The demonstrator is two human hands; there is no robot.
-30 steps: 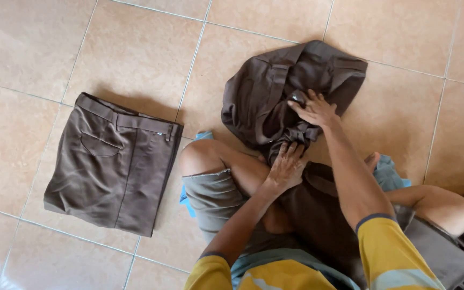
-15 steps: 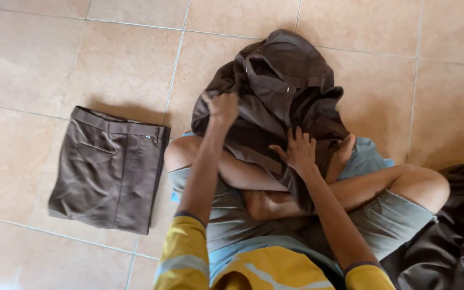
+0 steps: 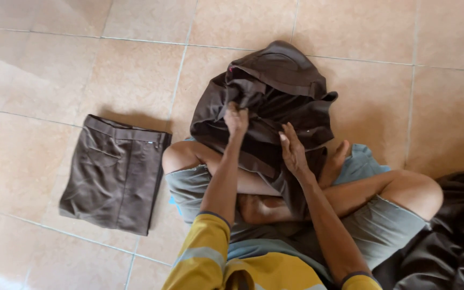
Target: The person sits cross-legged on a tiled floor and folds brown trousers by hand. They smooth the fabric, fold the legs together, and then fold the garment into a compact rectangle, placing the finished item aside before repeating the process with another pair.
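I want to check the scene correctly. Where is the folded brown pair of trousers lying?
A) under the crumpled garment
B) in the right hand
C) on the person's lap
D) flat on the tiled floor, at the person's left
D: the folded brown trousers lie flat on the tiled floor, apart from both hands.

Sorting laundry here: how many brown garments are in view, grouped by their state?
Folded brown trousers on the floor: 1
Crumpled brown garment gripped by left hand, touched by right hand: 1
Dark brown cloth heap at right: 1
Total: 3
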